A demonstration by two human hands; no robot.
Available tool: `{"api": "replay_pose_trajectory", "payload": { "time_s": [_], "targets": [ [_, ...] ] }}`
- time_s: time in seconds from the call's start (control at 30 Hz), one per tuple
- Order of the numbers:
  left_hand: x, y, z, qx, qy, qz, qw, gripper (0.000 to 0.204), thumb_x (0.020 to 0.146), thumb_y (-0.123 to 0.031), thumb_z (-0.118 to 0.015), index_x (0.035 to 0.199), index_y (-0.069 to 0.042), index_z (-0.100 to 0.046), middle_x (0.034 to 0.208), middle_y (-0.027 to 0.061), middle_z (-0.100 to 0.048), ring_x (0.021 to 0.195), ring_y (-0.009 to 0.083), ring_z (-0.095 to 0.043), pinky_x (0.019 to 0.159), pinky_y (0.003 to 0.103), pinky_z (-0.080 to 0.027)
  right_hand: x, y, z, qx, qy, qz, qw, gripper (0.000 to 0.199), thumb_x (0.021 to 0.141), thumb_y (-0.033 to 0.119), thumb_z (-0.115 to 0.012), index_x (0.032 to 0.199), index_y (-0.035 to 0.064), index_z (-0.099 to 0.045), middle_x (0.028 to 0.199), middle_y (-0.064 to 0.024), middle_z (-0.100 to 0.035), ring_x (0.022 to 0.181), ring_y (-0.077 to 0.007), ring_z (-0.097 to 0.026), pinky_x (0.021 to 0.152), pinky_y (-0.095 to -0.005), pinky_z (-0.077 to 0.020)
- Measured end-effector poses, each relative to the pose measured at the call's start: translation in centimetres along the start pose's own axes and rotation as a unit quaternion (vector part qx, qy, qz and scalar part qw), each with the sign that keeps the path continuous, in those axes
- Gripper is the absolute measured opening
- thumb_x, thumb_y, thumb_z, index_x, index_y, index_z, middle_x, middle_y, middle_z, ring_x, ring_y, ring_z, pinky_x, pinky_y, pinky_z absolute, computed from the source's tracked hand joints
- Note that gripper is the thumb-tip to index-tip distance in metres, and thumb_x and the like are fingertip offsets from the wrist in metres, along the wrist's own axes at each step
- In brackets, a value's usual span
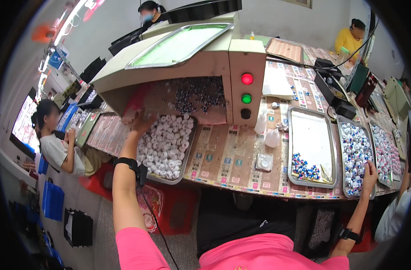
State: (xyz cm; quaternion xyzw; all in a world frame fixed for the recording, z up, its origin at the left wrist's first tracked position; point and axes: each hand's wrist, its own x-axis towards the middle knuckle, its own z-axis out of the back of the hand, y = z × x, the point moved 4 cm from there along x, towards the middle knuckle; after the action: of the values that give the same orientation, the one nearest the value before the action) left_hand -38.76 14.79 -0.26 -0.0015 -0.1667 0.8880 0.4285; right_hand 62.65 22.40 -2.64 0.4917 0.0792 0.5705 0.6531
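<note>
My left hand (pixel 143 122) is at the mouth of a beige box-shaped machine (pixel 247 58), over the far left corner of a metal tray (pixel 186 170) heaped with round white pieces (pixel 165 146). Its fingers look spread, with nothing visible in them. Inside the machine lie many small dark blue and white pieces (pixel 198 94). Far to the right, my right hand (pixel 370 174) reaches over the edge of a metal tray of blue, white and red pieces (pixel 354 146). Its fingers are pinched together; whatever is between them is too small to make out.
Between my hands, a paper-lined metal tray (pixel 311 135) holds a cluster of blue and red pieces (pixel 304 167). White plastic bottles (pixel 272 137) and a small square dish (pixel 264 162) stand beside it. A green-lined tray (pixel 180 45) rests on the machine. Co-workers sit left (pixel 61 139) and far right (pixel 349 38).
</note>
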Motion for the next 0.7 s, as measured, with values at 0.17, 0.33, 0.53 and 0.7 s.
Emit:
{"api": "replay_pose_trajectory", "payload": {
  "time_s": [0.17,0.33,0.53,0.7],
  "targets": [
    [0.2,0.7,-0.1,-0.056,-0.039,-0.091,0.993,0.063,0.077,-0.059,-0.06,0.123,-0.016,-0.058,0.133,0.0233,-0.047,0.121,0.0438,-0.045,0.103,0.054,-0.03,-0.7,1.7,0.6,-0.019,-0.033,0.001,0.999,0.026,0.092,0.014,-0.058,0.11,-0.003,-0.065,0.106,-0.0097,-0.067,0.098,-0.0158,-0.061,0.088,-0.0282,-0.0451],
    [-1.9,0.1,1.1,0.026,-0.13,-0.137,0.982,0.037,0.08,-0.036,-0.064,0.106,-0.009,-0.063,0.101,0.0158,-0.063,0.103,0.0373,-0.055,0.091,0.05,-0.039,-2.0,4.6,0.5,-0.061,-0.05,0.045,0.996,0.024,0.093,0.015,-0.058,0.108,-0.0016,-0.066,0.106,-0.0093,-0.066,0.098,-0.0168,-0.06,0.087,-0.029,-0.0451],
    [-3.3,-0.6,2.3,-0.029,-0.114,-0.177,0.977,0.027,0.08,-0.031,-0.062,0.092,-0.007,-0.065,0.093,0.0197,-0.064,0.091,0.0394,-0.06,0.081,0.049,-0.046,-3.5,9.7,-0.1,-0.063,-0.071,0.066,0.993,0.019,0.093,0.013,-0.058,0.107,0.0027,-0.066,0.107,-0.0052,-0.065,0.098,-0.0145,-0.059,0.078,-0.026,-0.0458],
    [-5.1,-1.2,3.1,-0.03,-0.154,-0.218,0.963,0.024,0.08,-0.023,-0.064,0.091,-0.003,-0.065,0.091,0.0203,-0.063,0.085,0.0389,-0.061,0.073,0.046,-0.048,-5.5,15.4,-0.1,-0.085,-0.087,0.114,0.986,0.018,0.092,0.009,-0.058,0.106,0.004,-0.067,0.109,-0.0046,-0.064,0.1,-0.0144,-0.059,0.08,-0.0262,-0.0459]
  ]
}}
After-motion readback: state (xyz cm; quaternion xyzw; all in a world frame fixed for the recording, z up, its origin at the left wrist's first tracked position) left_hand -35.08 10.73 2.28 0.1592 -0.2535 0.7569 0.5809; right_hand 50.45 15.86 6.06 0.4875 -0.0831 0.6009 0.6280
